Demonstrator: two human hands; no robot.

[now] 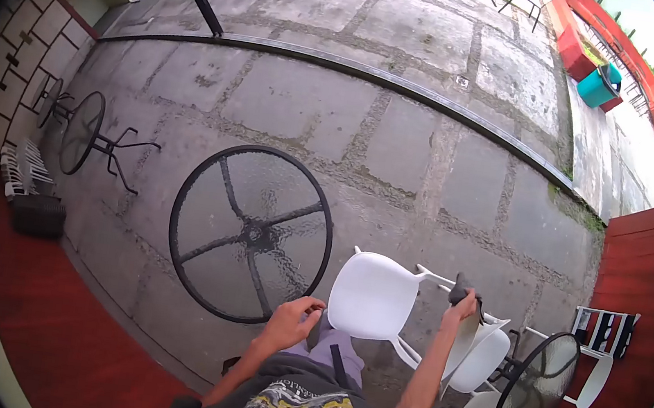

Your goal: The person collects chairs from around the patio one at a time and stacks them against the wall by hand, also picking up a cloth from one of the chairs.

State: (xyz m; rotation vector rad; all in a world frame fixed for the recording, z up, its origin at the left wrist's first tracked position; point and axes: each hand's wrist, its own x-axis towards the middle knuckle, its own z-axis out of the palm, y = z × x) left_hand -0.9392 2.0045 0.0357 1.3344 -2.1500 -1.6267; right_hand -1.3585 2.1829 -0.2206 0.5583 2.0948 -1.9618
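Observation:
My right hand (464, 305) is closed around a dark grey cloth (461, 288), held at the backrest of a white chair. Beside it is the white chair seat (374, 296), facing up. My left hand (293, 325) hangs near the left edge of that seat, fingers loosely curled and slightly apart, with nothing visible in them. Ahead and to the left stands a round glass table (216, 227) with a black rim and dark spokes. A second white seat (481, 360) shows just right of my right forearm.
At the right, a round glass table (539, 385) is tipped on its side near another white chair (594, 381). Tipped tables (83, 133) and stacked slatted items (24, 168) lie at the left. A metal floor rail (409, 85) crosses the paving; a teal bucket (598, 87) stands beyond.

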